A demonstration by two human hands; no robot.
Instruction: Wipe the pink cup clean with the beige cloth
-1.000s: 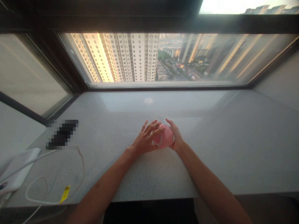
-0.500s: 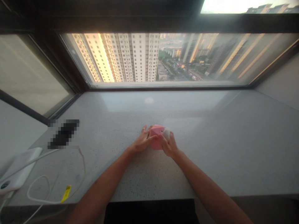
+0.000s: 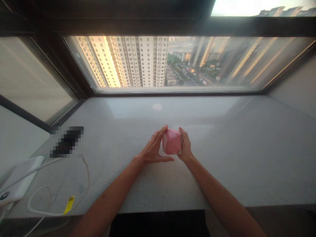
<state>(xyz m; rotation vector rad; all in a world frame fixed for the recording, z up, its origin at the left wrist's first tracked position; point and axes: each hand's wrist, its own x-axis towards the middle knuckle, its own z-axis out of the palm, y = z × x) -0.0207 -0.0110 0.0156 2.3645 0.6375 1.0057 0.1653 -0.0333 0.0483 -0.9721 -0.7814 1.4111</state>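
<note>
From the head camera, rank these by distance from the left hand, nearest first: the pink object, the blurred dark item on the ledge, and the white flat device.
1. Pink faceted object: directly right of the left hand.
2. Blurred dark item: well to the hand's left, on the stone ledge.
3. White flat device: farther left still, at the ledge's near-left corner.

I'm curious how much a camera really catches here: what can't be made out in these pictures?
All from the head camera:
- Pink faceted object: its right side is hidden by the right hand, and its underside doesn't show.
- Dark object on the stone sill: blurred by a mosaic patch.
- White flat device: cut off by the left edge.
- Yellow tag: too small to read.
</note>
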